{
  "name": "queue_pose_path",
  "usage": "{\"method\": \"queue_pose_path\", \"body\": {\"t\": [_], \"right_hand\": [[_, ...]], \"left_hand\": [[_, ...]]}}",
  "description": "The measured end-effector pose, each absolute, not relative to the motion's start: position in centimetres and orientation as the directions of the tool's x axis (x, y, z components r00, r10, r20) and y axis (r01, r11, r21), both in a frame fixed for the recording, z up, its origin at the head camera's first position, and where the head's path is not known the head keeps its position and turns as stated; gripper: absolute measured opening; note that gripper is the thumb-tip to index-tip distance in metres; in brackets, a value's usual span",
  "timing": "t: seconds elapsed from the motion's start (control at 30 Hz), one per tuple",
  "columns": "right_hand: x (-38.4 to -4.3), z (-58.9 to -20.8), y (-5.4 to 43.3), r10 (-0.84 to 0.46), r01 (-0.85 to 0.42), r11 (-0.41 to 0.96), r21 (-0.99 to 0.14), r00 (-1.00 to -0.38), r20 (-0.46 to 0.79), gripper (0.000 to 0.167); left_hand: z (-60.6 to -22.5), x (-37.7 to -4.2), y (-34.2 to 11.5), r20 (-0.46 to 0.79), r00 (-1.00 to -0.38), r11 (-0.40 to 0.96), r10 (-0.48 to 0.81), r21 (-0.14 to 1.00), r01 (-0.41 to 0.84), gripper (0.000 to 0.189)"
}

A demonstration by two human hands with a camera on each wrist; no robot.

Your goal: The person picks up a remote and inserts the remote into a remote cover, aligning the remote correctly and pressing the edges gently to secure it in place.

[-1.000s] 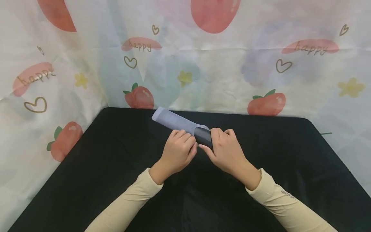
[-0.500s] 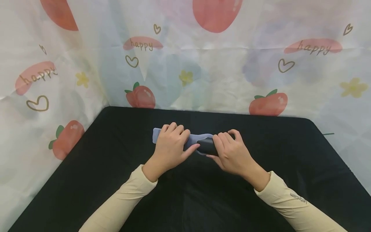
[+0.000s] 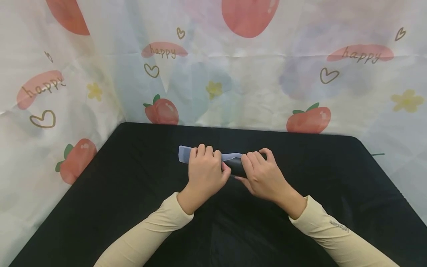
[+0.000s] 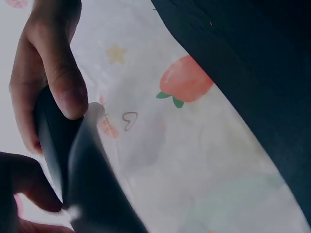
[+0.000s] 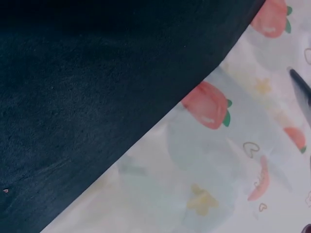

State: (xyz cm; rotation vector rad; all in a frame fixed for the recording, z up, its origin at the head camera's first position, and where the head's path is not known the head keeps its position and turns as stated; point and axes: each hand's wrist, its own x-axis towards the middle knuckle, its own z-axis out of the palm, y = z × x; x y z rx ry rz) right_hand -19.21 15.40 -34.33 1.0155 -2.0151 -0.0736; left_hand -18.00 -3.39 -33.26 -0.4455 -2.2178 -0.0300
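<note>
A long blue-grey sleeve [image 3: 184, 154] with a wavy open edge is wrapped over one end of a smooth black thing [image 3: 235, 167]; the kind of the black thing cannot be told. My left hand [image 3: 206, 168] grips the sleeve from above, its fingers over the far side and its thumb by the black part. My right hand [image 3: 263, 172] holds the other end of the black thing. Both are raised over the table. In the left wrist view the black thing [image 4: 51, 131] passes under the right thumb, and the sleeve [image 4: 97, 179] curves away from it.
A black cloth [image 3: 150, 148] covers the table. Pale printed curtains [image 3: 253, 81] with strawberries, hearts and flowers hang behind and at both sides. A dark slim thing [image 5: 301, 85] shows at the right edge of the right wrist view.
The sleeve has swung from slanting up-left to nearly level. My left hand first moved left along it, then back right, nearer my right hand. The right hand keeps its grip on the black thing.
</note>
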Motion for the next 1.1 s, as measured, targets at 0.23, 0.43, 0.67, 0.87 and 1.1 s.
{"method": "queue_pose_path", "body": {"t": [0.23,0.43,0.67,0.87,1.1], "right_hand": [[-19.6,-34.3,16.2,-0.704,-0.689,0.61,0.391,-0.245,0.667,0.057],[-19.2,-34.2,17.6,-0.676,-0.716,0.62,0.321,-0.28,0.682,0.061],[-18.5,-34.1,18.7,-0.669,-0.771,0.592,0.234,-0.309,0.676,0.063],[-17.8,-33.5,18.7,-0.677,-0.803,0.568,0.178,-0.334,0.656,0.062],[-16.7,-32.9,18.0,-0.656,-0.819,0.562,0.115,-0.357,0.664,0.058]], "left_hand": [[-33.2,-19.4,-5.6,0.647,-0.5,0.763,0.575,-0.204,0.613,0.061],[-33.9,-19.7,-8.1,0.616,-0.473,0.75,0.63,-0.325,0.576,0.06],[-33.8,-19.6,-9.4,0.652,-0.468,0.787,0.596,-0.36,0.501,0.027],[-33.5,-19.1,-8.8,0.639,-0.465,0.765,0.613,-0.332,0.552,0.024],[-33.0,-18.9,-8.2,0.649,-0.438,0.75,0.622,-0.332,0.571,0.021]]}}
